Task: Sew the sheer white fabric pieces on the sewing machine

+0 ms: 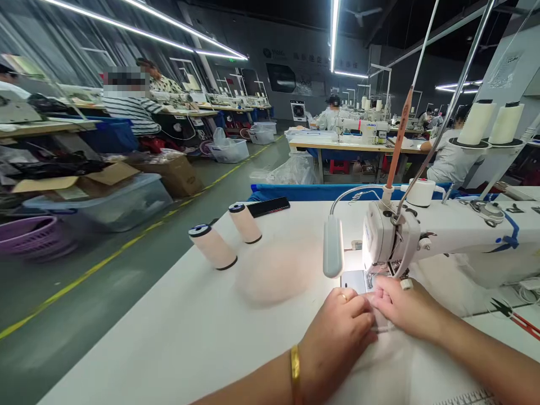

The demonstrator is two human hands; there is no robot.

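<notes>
My left hand (342,333), with a ring and a gold bracelet, lies in front of the sewing machine's (386,233) needle area. Its fingers are curled closed on a thin, pale sheer fabric (386,365). Close beside the presser foot, my right hand (403,304) is also closed, fingertips pinching the same fabric. The two hands almost meet, and their fingers hide the fabric's edge there. The cloth hangs toward me over the table. A small lamp (333,247) shines onto the needle plate (353,281).
Left of the machine lies a blurred, pale pink sheer piece (276,270). Two thread cones (213,247) and a black phone (269,207) are behind it. Red-handled snips (521,320) lie at right, above a ruler (468,398). Co-workers sit at other machines.
</notes>
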